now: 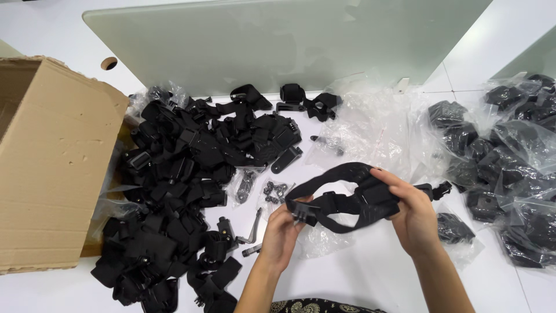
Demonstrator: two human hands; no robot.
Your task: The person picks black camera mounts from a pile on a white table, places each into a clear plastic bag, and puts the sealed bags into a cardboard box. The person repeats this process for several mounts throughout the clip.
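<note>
Both my hands hold one black strap harness (347, 194) above the white table (370, 272). My left hand (284, 229) pinches the plastic mount at the strap's left end. My right hand (412, 215) grips the bunched straps on the right, fingers curled over them. A loop of the strap arches up between the hands. A black buckle (438, 189) sticks out past my right hand.
A big heap of loose black straps and mounts (185, 191) lies to the left, next to an open cardboard box (49, 162). Bagged black straps (509, 168) pile up at the right. Empty clear bags (370, 133), small bags of screws (275, 191) and a frosted glass panel (278, 40) lie behind.
</note>
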